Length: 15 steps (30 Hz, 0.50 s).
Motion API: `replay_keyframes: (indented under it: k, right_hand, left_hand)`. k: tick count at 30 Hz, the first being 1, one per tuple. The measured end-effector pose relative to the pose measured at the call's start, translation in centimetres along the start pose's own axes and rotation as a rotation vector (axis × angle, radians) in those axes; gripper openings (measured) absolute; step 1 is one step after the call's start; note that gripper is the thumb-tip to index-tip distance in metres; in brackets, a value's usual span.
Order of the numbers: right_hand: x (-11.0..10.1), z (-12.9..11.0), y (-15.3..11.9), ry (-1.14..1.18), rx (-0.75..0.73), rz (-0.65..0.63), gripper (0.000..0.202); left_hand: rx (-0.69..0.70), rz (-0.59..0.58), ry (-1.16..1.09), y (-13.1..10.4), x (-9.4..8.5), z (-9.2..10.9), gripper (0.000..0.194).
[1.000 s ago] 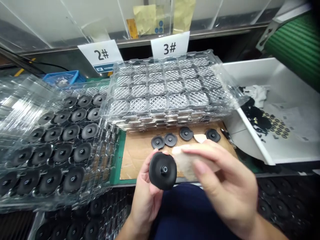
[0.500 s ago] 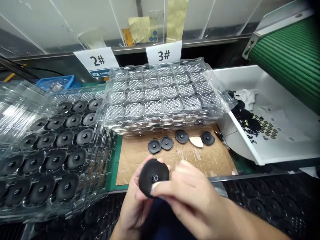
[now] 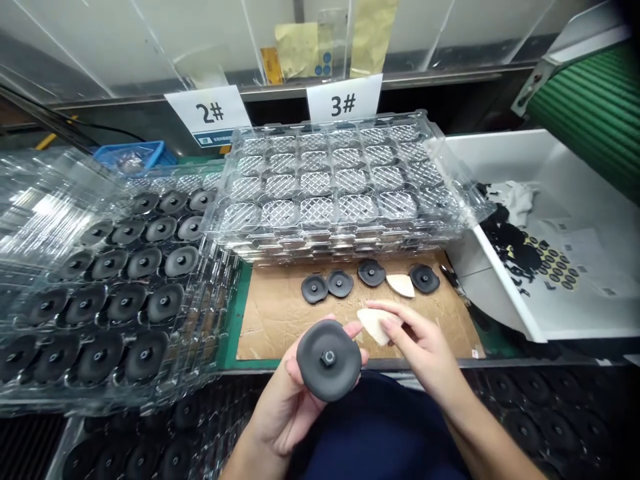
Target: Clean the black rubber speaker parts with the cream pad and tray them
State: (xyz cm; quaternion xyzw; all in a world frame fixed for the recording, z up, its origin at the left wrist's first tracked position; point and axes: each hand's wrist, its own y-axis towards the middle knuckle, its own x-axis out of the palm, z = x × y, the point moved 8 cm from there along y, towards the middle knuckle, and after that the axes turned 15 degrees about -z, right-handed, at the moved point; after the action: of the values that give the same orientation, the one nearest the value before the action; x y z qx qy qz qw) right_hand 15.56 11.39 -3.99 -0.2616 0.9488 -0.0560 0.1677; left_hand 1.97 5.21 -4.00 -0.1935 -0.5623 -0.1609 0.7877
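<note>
With wiping seemingly under way, the half-curled left hand (image 3: 290, 415) cradles a disc (image 3: 331, 383) and the right hand (image 3: 427, 343) pinches a pad (image 3: 373, 325) just beyond the disc's right edge, the next touch calling for light pressure.

Disc (image 3: 329, 360) in left fingers (image 3: 353, 329): smooth, matt; wedge (image 3: 375, 325) in right fingers (image 3: 406, 312): matt, sponge-like; sheet (image 3: 280, 313) beyond them: matt cardboard; trays (image 3: 320, 183) farther off: glossy plastic

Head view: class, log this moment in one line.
left hand: holds black disc | right hand: pinches white wedge, apart from disc | cardboard: four discs, one wedge
</note>
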Motion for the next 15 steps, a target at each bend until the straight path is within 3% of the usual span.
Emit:
replay_keyframes:
  k: [2,4,7,9,11,13,15]
  right_hand:
    - [0.8,2.8,-0.8,0.038,0.093,-0.029,0.026]
    - [0.9,4.2,-1.3,0.034,0.121,-0.048,0.028]
    - [-0.4,3.1,-1.8,0.024,0.131,-0.010,0.028]
    - [-2.0,0.1,-2.1,-0.017,0.069,0.086,0.025]
    - [-2.8,-4.6,-2.5,-0.114,-0.118,0.144,0.024]
    - [-1.6,-9.4,-2.6,-0.266,-0.402,0.046,0.028]
    - [0.8,-12.2,-2.6,-0.405,-0.611,-0.156,0.028]
  left_hand:
    - [0.007,0.009,-0.021,0.1,-0.3,-0.2,0.052]
    - [-0.002,0.015,-0.032,0.3,-0.4,-0.4,0.048]
    - [-0.036,0.022,-0.019,0.7,-0.1,-0.7,0.048]
    - [-0.053,0.024,0.004,0.8,0.1,-1.0,0.051]
    - [-0.055,0.033,0.039,0.8,0.1,-1.2,0.055]
    - [-0.060,0.080,0.084,0.6,-0.4,-1.6,0.052]
    - [-0.053,0.138,0.140,0.3,-1.1,-1.7,0.046]
